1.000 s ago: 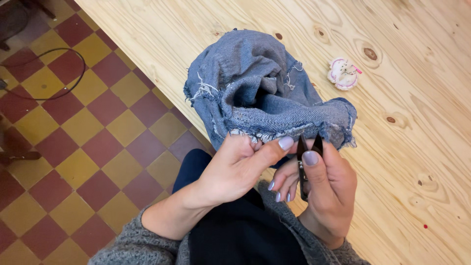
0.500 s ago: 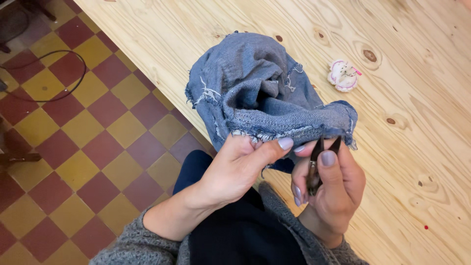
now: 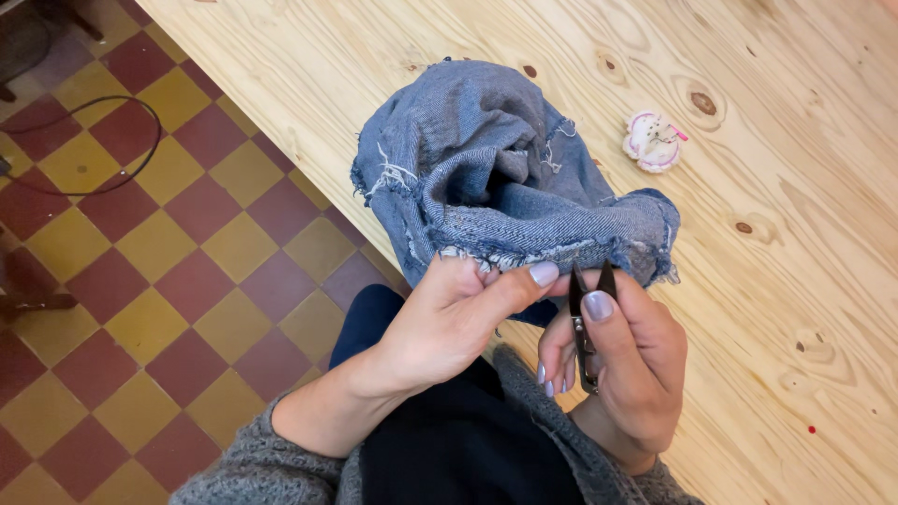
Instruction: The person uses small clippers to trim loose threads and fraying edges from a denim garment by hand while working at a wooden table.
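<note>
Denim piece (image 3: 505,178): bunched on the table (image 3: 795,281) edge, frayed hem toward the person.
Left hand (image 3: 449,318): closed, pinching the denim hem.
Right hand (image 3: 622,360): closed around thread snips (image 3: 585,318), blades parted just below the hem.
Technique: keep hem taut; cut loose threads only.

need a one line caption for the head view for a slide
Left hand pinches the frayed edge of a blue denim piece while the right hand holds small black thread snips at it.
</note>
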